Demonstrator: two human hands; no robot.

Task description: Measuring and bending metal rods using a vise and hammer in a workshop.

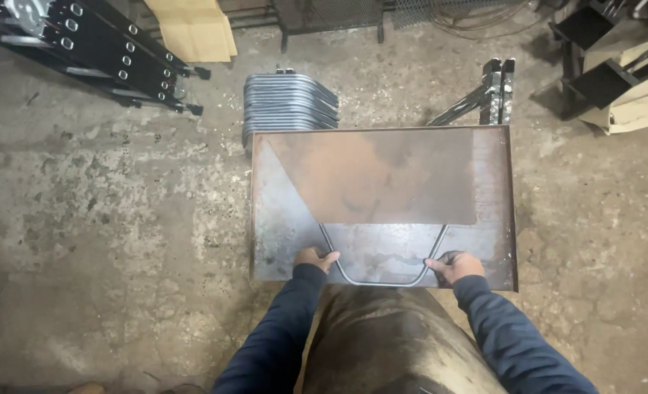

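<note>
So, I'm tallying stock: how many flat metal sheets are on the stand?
2: a large rusty metal sheet on the stand, and a smaller brown sheet on top, covering the bent rod that the left hand and right hand grip. More may lie beneath.

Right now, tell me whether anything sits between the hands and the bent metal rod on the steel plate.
Nothing visible does. The left hand and right hand already grip the bent metal rod at its two sides, on the rusty steel plate.

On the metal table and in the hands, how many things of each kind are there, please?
Bent metal rod, held by left hand and right hand: 1
Rusty flat sheet on the table: 1
Total: 2
</note>
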